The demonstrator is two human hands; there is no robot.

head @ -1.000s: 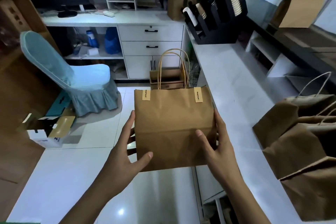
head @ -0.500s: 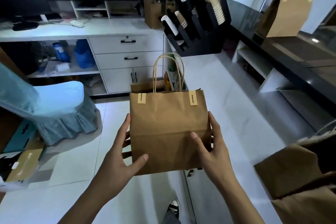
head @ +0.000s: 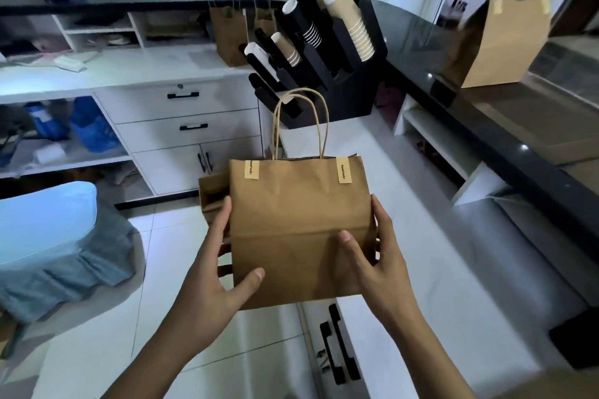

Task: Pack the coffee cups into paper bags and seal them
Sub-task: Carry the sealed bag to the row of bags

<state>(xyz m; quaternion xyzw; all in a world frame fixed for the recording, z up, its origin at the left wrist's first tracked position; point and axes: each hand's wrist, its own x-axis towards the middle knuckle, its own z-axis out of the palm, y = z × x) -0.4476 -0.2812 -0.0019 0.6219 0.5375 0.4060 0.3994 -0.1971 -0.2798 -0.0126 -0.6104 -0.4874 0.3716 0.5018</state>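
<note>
2 hands, left hand [head: 207, 285] and right hand [head: 376, 266], are clamping the sealed paper bag [head: 299, 230], fingers curled round its sides (keeping it upright, I'd judge) beside the counter [head: 437, 236].

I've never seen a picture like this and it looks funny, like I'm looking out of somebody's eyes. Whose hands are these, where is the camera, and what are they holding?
There is no machine here, only a person. The camera sits on the person's head and looks forward and down, so you see what they see. That is why the two arms reach in from the bottom of the picture.

The left hand and the right hand hold a brown paper bag between them, one on each side. Its top is closed with two small stickers, and its rope handles stand up.

Behind it runs a white counter. On it stands a black rack full of stacked paper cups. More brown bags stand farther back. On the left is a chair with a blue cover.
</note>
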